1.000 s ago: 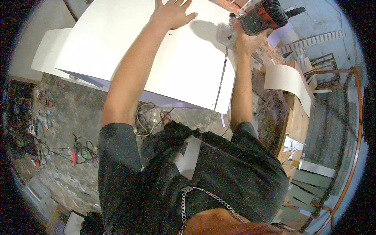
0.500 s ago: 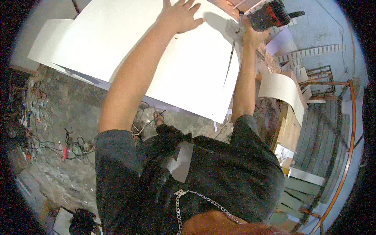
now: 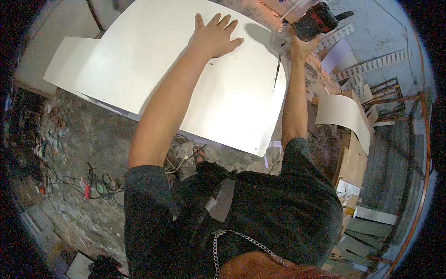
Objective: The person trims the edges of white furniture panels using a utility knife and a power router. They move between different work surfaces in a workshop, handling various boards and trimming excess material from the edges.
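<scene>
A large white sheet lies across the work surface in front of me. My left hand rests flat on it with fingers spread. At the sheet's far right corner, my right hand is wrapped round a black and red trim router. The router's clear plastic base sits at the sheet's edge, partly hidden by the hand. A dark narrow slit runs along the right side of the sheet, near the router.
To the right stand a curved pale offcut and a wooden box-like piece. An orange-brown pipe runs along the right wall. Cables and a red-handled item lie on the stained floor at left.
The whole view has shifted, so the sheet and both arms appear slightly lower and farther right. My left hand stays flat on the sheet; my right hand keeps its hold on the trim router.
</scene>
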`<state>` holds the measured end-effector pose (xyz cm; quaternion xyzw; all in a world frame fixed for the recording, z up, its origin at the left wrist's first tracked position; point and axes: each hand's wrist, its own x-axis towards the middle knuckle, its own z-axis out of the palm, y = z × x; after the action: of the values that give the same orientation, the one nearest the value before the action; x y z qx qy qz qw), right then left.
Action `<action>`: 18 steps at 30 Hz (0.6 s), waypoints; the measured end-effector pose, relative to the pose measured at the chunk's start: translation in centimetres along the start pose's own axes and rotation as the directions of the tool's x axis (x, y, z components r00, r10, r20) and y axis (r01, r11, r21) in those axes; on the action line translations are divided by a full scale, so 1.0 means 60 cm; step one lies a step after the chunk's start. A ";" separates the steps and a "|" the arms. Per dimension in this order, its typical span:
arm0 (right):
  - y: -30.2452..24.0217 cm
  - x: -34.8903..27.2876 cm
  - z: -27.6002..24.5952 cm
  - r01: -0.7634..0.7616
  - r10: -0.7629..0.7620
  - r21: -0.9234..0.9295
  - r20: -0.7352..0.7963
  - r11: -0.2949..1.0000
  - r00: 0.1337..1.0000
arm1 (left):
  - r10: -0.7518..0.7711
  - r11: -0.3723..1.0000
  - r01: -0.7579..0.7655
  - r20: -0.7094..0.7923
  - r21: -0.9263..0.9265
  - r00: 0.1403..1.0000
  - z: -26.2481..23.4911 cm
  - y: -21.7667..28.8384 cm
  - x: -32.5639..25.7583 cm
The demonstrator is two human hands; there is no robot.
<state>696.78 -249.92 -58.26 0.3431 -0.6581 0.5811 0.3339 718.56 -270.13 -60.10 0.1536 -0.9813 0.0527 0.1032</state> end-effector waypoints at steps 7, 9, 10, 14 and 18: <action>0.010 0.017 0.008 -0.055 0.056 0.077 -0.009 0.996 0.998 | 0.016 0.999 -0.015 0.023 -0.049 1.000 -0.008 0.007 -0.002; 0.007 0.017 0.013 -0.059 0.059 0.105 0.002 0.993 0.998 | 0.014 0.999 -0.013 0.019 -0.038 1.000 -0.007 0.005 -0.002; 0.006 0.019 0.014 -0.057 0.057 0.113 -0.001 0.992 0.998 | 0.016 0.999 -0.015 0.014 -0.029 1.000 -0.008 0.005 -0.001; 0.007 0.028 0.019 -0.095 0.092 0.126 0.029 0.988 0.995 | 0.003 1.000 -0.003 0.009 -0.029 1.000 -0.008 0.001 0.005; 0.023 0.037 0.022 -0.085 0.079 0.108 0.052 0.991 0.995 | -0.023 1.000 0.023 0.028 -0.006 0.999 -0.012 0.006 0.008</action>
<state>694.38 -251.23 -57.27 0.3474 -0.6466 0.6212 0.2744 718.11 -269.83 -59.34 0.1652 -0.9810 0.0461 0.0903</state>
